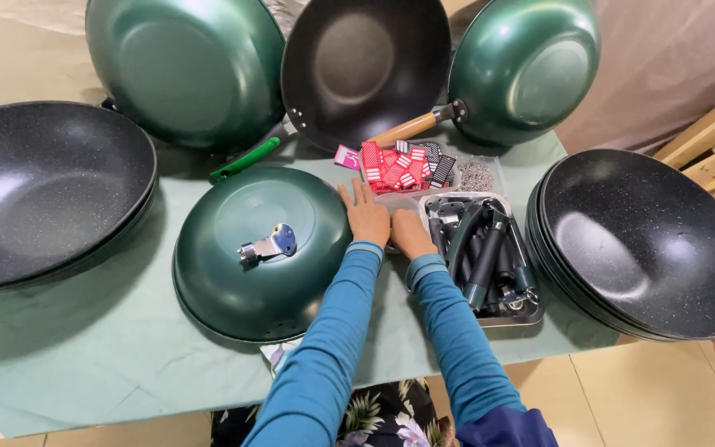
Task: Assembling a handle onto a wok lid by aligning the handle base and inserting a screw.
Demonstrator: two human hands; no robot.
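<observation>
The left hand (366,217) lies flat and open against the right rim of the overturned green wok (260,252) at near centre (likely heavy, stiff, slick-domed, best gripped by rim or metal bracket (268,246)), while the right hand (410,233), loosely curled and seemingly empty, rests beside the tray of handles (483,257).

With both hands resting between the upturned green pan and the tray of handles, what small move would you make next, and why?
Probably reach the right hand into the metal tray for a dark handle: the upturned green pan has a metal bracket lying on it, and the left hand already touches its rim.
</observation>
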